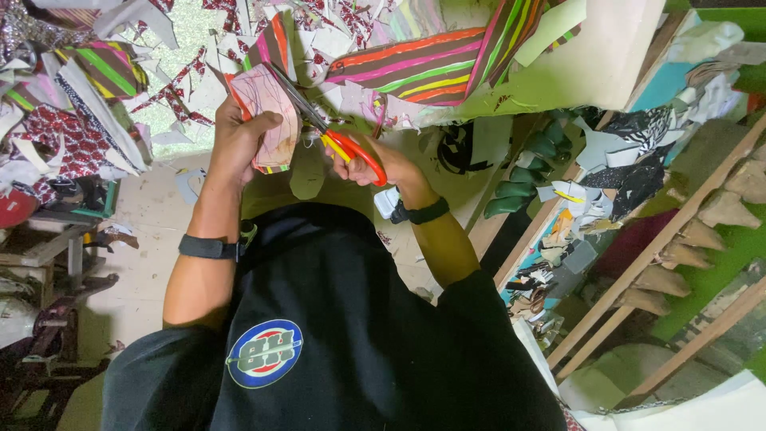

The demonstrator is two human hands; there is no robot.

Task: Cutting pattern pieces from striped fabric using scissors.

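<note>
My left hand (239, 136) grips a pinkish, pattern-edged piece of material (267, 112), holding it up in front of me. My right hand (369, 164) holds scissors with red and yellow handles (351, 152), fingers through the loops. Their dark blades (297, 97) are parted and lie across the piece, close to my left thumb. Each wrist wears a black band, and my black shirt fills the lower frame.
Several cut scraps of patterned material (183, 80) litter the floor ahead. A striped sheet (423, 68) lies beside a pale green board (574, 72). At the right stands a wooden rack (638, 279) with shoe-shaped forms, and a stack of green pieces (523, 179).
</note>
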